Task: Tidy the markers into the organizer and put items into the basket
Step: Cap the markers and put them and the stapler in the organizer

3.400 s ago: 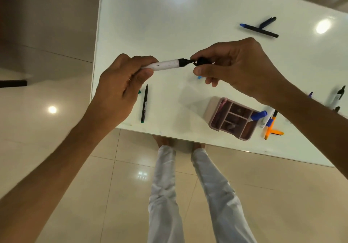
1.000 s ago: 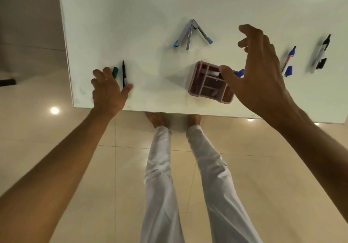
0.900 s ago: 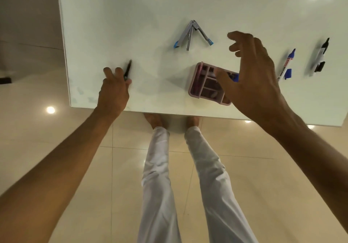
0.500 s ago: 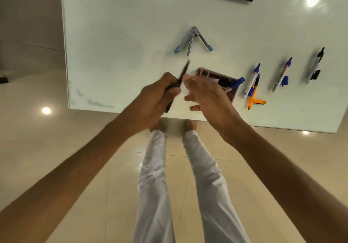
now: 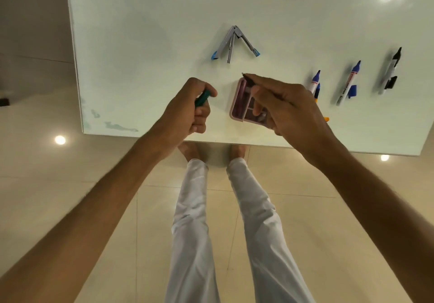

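My left hand (image 5: pixel 187 112) pinches a smooth green cap (image 5: pixel 202 98); my right hand (image 5: pixel 285 108) grips a slim black pen (image 5: pixel 248 81) above the pink plastic organizer (image 5: pixel 237 102) near the table's (image 5: pixel 141 44) front edge.

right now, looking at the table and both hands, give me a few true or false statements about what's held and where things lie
1. The left hand holds a green cap. True.
2. The right hand is empty. False: its fingers pinch a thin dark pen above the pink organizer.
3. The pink organizer sits near the table's front edge. True.
4. The metal stapler lies inside the organizer. False: it lies on the table beyond it, spread open.
5. All markers right of the organizer are capped. False: the blue marker and the black marker each have a loose cap beside them.
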Tool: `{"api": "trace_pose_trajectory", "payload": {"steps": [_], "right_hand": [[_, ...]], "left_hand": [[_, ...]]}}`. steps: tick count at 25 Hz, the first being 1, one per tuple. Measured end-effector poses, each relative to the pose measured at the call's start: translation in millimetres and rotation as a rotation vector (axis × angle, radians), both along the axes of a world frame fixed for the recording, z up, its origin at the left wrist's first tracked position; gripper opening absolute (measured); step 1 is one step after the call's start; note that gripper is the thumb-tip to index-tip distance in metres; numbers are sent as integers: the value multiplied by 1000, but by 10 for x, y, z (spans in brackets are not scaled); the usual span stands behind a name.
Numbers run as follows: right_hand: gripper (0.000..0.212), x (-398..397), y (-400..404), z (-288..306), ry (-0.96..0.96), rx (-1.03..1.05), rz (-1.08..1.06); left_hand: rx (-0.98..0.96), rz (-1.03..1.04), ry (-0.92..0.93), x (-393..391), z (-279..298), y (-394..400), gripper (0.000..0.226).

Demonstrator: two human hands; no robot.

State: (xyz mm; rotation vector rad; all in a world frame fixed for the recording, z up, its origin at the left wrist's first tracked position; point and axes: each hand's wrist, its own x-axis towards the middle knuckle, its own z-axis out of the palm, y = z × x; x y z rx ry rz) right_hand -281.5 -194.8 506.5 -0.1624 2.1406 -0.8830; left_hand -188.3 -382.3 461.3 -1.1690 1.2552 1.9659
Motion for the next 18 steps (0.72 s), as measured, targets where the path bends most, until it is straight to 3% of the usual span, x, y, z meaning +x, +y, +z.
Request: {"api": "trace_pose_trajectory", "payload": {"steps": [3, 5, 9, 11, 18], "right_hand": [[39, 109, 58, 48, -37, -89, 8], [36, 174, 63, 102, 55, -110, 20], [31, 319, 15, 171, 186, -102, 21], [30, 362, -8, 181, 213, -105, 20], [28, 406, 20, 154, 220, -74, 66]], "left_hand": [[-22, -165, 108, -9, 62, -61, 18], [-13, -130, 115, -26, 125, -35, 9], [139, 359, 8, -66, 179, 58, 2], [180, 439, 18, -60, 190, 77, 10], [8, 140, 122, 68, 263, 152, 20]]}}
